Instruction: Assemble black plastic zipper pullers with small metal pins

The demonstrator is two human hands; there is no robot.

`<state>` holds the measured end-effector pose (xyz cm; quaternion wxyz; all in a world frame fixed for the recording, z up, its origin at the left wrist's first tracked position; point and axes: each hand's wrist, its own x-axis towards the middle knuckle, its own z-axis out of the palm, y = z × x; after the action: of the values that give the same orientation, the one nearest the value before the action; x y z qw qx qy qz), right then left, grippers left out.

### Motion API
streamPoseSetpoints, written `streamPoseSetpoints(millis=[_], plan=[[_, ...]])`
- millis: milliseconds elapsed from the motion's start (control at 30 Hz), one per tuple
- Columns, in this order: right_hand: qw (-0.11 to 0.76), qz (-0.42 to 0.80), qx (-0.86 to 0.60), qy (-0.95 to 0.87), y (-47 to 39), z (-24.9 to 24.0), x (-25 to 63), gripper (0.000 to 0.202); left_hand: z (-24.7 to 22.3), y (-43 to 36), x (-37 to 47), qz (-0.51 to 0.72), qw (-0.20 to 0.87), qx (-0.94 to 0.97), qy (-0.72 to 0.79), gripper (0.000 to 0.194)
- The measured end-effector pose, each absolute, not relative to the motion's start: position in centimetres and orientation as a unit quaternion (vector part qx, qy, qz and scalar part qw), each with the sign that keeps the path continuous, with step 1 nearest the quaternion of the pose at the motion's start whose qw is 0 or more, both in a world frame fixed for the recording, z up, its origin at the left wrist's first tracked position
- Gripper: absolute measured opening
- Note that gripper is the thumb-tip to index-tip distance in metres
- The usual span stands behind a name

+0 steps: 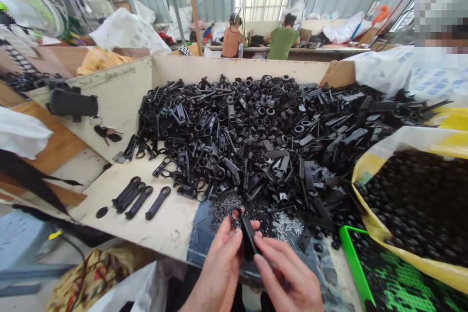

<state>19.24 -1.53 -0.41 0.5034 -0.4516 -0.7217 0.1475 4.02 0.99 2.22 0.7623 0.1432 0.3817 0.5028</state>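
Note:
Both hands meet at the front middle of the table, over a dark blue cloth [199,231]. My left hand [224,261] grips a black plastic part [248,234] that has a ring-shaped upper end. From the right, the fingers of my right hand [287,270] close on the same part's long flat side. Just beyond the hands lie small dark pieces [228,202] and a little heap of silvery pins [288,225]. Several long black parts with round ends [158,203] lie in a row on the board to the left.
A large heap of black parts [226,131] covers the table beyond the hands. At the right are a sack of black balls [420,200] and a green tray [353,258]. Keys [107,132] hang at the left panel. People [283,41] sit in the background.

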Motion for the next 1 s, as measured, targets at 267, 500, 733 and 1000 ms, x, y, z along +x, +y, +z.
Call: streamPoseSetpoints(millis=[267,500,733,1000], plan=[[0.487,0.075,-0.409,-0.768,-1.6,0.5,19.4,0.027,3.0,1.4,4.0,0.490,0.765,0.089,0.408,0.037],[0.479,0.044,-0.410,-0.775,-1.6,0.5,19.0,0.027,2.8,0.8,4.4,0.497,0.756,0.110,0.412,0.042],[0.474,0.032,-0.408,-0.780,-2.1,-0.4,19.1,0.033,2.2,0.1,4.6,0.467,0.776,0.124,0.405,0.040],[0.474,0.021,-0.408,-0.780,-2.4,-0.7,19.5,0.033,2.1,0.0,4.6,0.461,0.795,0.102,0.381,0.038]])
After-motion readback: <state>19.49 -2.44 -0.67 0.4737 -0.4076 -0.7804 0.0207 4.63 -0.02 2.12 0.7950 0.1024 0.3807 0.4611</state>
